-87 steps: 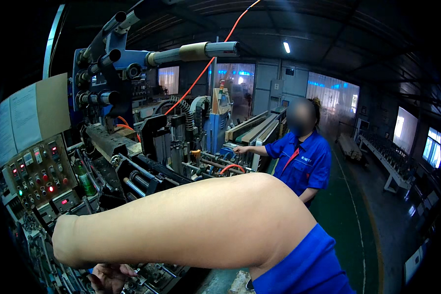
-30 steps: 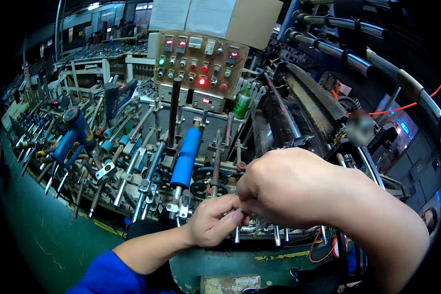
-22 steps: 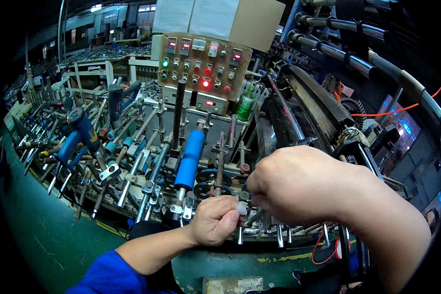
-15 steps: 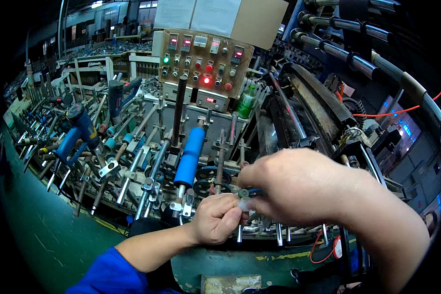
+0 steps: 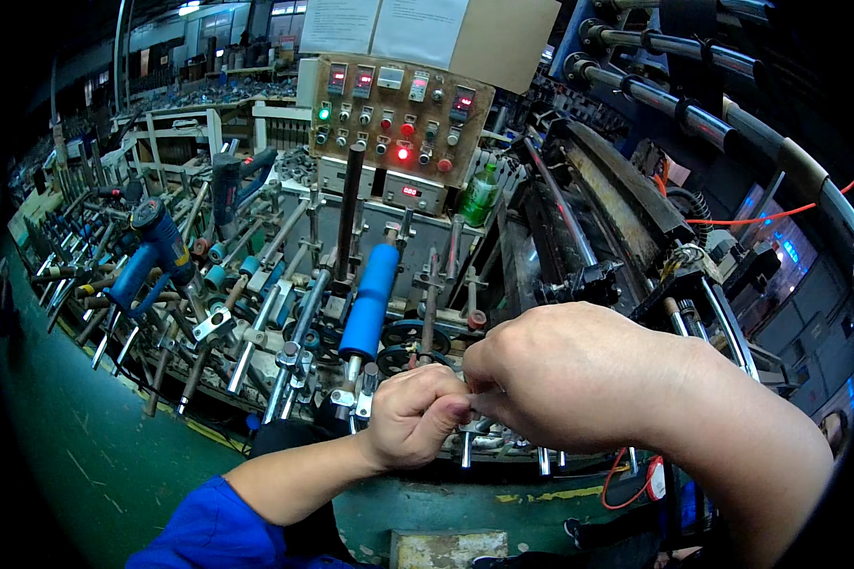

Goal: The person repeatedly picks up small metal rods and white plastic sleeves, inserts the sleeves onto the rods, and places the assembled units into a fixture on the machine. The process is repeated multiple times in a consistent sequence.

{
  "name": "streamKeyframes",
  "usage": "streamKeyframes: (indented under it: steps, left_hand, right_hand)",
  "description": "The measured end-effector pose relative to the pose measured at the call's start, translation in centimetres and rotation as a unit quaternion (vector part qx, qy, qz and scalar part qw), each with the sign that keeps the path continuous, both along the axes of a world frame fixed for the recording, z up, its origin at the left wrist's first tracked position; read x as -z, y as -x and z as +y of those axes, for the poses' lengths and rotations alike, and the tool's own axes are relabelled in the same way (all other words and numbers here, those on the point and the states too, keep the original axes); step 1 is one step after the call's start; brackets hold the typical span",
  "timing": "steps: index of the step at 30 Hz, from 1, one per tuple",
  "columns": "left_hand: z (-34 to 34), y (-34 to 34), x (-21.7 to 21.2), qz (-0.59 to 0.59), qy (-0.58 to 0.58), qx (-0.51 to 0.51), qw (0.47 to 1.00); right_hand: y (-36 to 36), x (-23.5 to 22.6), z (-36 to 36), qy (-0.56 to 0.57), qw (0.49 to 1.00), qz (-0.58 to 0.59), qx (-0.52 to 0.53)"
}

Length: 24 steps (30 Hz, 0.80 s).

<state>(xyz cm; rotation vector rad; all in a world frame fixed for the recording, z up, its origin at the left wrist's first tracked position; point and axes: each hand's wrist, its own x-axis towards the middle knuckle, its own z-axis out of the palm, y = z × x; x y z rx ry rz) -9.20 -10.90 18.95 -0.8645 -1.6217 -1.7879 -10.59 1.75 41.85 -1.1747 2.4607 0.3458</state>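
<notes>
Head view: left, a gun-shaped blue tool (image 5: 166, 248) sits among the rods, perhaps fixed for aim; next, the blue roller (image 5: 368, 305) (brighter than its neighbours) slants along its shaft. The left hand (image 5: 416, 417) seems to act as a steady rest, fingers curled narrow, apparently around a small piece hidden where both hands meet. The right hand (image 5: 579, 375) meets it there; its fingers' hold I cannot tell.

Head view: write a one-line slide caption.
Left hand and right hand meet at the fingers; beyond them, a blue roller and a lit control panel.
</notes>
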Motion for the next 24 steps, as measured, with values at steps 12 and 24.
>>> streamKeyframes:
  steps: [12, 24]
  left_hand:
    - [0.2, 0.0, 0.5, 0.011, -0.042, 0.024, 0.999]
    - [0.2, 0.3, 0.4, 0.027, -0.033, -0.024, 0.999]
  right_hand:
    - [-0.3, -0.6, -0.1, 0.031, 0.998, 0.043, -0.045]
    - [-0.3, -1.3, -0.6, 0.011, 0.999, 0.052, 0.009]
